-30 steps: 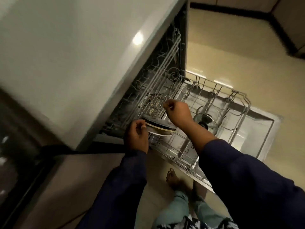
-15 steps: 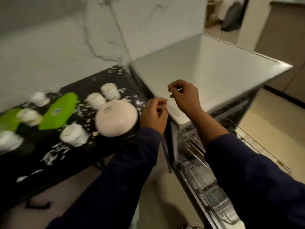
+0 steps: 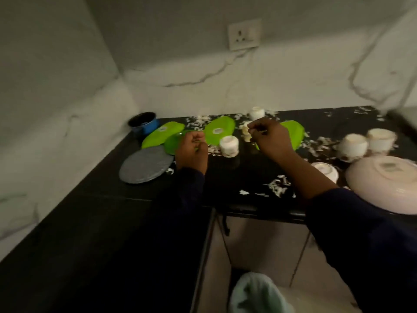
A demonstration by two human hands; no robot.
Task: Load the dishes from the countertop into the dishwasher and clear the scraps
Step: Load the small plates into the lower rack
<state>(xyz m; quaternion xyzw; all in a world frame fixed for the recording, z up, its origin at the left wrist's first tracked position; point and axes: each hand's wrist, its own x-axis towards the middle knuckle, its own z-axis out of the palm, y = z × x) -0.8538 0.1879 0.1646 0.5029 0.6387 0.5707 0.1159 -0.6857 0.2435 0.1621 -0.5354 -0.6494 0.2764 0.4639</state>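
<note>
Left hand: left hand (image 3: 191, 150) hovers over the black surface (image 3: 228, 177) with its fingers curled in, holding nothing I can make out; it sits in front of a small green dish (image 3: 172, 143), likely the next pick, though contact is not clear.
Right hand: right hand (image 3: 270, 138) is raised above the surface, fingers curled loosely with thumb and fingertips drawn together; whether they pinch a scrap I cannot tell.
Dishes: 3 green plates (image 3: 220, 131) lie face down along the back, near the wall; a grey plate (image 3: 144, 164) and a blue pot (image 3: 143, 124) sit at the left corner; white cups (image 3: 229, 145) are scattered, mostly upturned; a large pink bowl (image 3: 383, 181) rests upside down at the right edge.
Scraps: white scraps (image 3: 276, 184) are strewn between the dishes.
Bin: a lined bin (image 3: 257, 294) stands on the floor below the surface edge, probably placed to catch the scraps.
Progress: most dishes remain unloaded.
</note>
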